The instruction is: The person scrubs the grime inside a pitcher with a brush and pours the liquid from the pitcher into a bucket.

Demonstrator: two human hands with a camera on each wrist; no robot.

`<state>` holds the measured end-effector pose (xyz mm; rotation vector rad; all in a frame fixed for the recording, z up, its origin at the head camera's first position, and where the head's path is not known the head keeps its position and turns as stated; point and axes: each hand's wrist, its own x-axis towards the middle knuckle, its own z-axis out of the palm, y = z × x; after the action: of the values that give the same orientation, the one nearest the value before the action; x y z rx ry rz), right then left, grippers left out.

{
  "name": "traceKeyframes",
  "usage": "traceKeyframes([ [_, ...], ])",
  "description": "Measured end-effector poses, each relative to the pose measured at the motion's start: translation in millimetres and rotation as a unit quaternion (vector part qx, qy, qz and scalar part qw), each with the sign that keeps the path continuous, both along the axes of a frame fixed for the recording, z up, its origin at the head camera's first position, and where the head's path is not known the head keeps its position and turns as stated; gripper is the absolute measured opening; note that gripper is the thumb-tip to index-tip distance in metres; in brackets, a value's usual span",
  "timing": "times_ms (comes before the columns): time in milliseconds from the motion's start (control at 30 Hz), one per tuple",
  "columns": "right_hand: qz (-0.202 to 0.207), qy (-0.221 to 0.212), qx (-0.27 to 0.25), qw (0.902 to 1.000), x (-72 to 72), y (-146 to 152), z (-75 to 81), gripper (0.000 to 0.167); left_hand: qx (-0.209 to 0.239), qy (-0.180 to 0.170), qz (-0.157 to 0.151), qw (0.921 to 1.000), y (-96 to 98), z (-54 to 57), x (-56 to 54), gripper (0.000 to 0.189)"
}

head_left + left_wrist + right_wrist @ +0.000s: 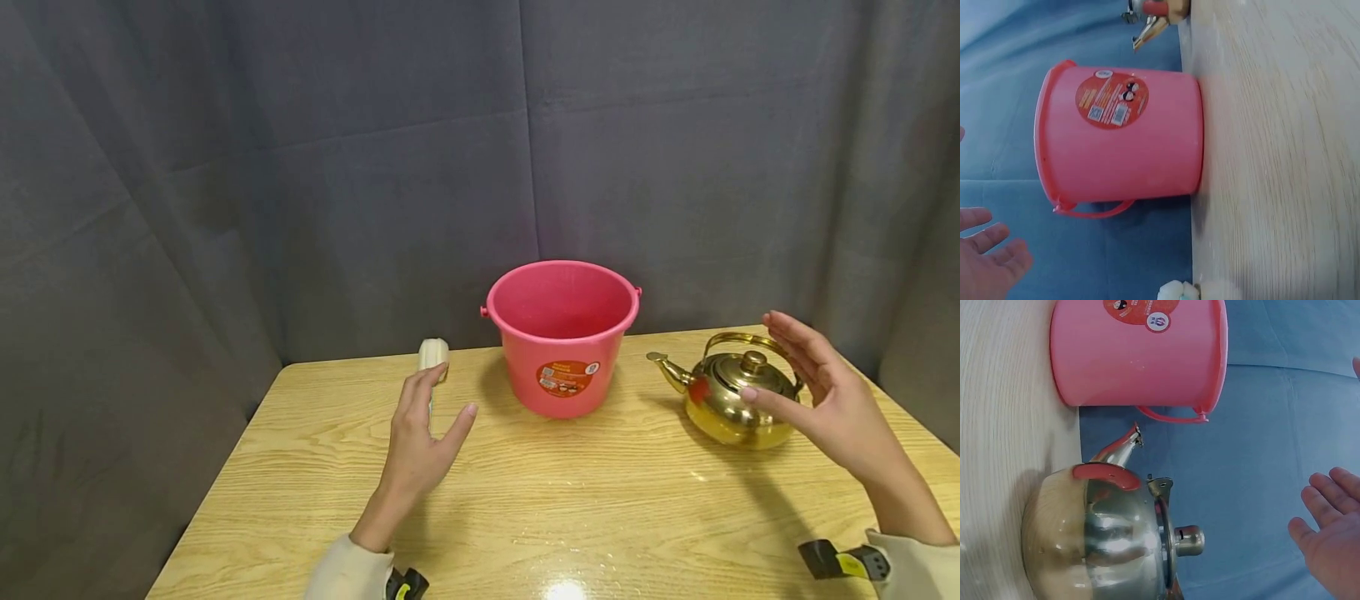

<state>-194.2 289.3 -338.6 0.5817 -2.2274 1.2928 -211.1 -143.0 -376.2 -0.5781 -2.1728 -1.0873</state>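
Note:
In the head view a pink bucket (562, 375) with an orange label stands upright at the back of the table, its mouth up. To its right is a gold metal kettle (738, 417) with its lid on, spout toward the bucket and handle raised. My right hand (840, 408), fingers apart and holding nothing, hovers by the kettle; the right wrist view shows a gap between this hand (1335, 544) and the kettle (1097, 537). Left of the bucket my left hand (416, 446) is raised with nothing in it. Behind it lies a pale, ribbed object (433, 354), partly hidden.
The wood-grain table (315, 483) has its left edge in sight. Grey-blue curtains (390, 183) hang behind and on both sides, close to the back edge. The bucket's handle (1100, 214) hangs down at its far side.

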Motion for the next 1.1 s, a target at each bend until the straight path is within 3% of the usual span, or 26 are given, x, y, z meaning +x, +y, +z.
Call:
traceKeyframes([
  [767, -0.042, -0.067, 0.018, 0.9967, -8.7, 27.6, -16.5, 0.093, 0.028, -0.017, -0.061, 0.9976, 48.0, -3.0, -3.7, 0.059],
  [1100, -0.059, -0.071, 0.015, 0.9956, -11.9, 34.0, -21.1, 0.093, 0.022, -0.038, -0.083, 0.9955, 67.9, 4.9, -4.5, 0.061],
])
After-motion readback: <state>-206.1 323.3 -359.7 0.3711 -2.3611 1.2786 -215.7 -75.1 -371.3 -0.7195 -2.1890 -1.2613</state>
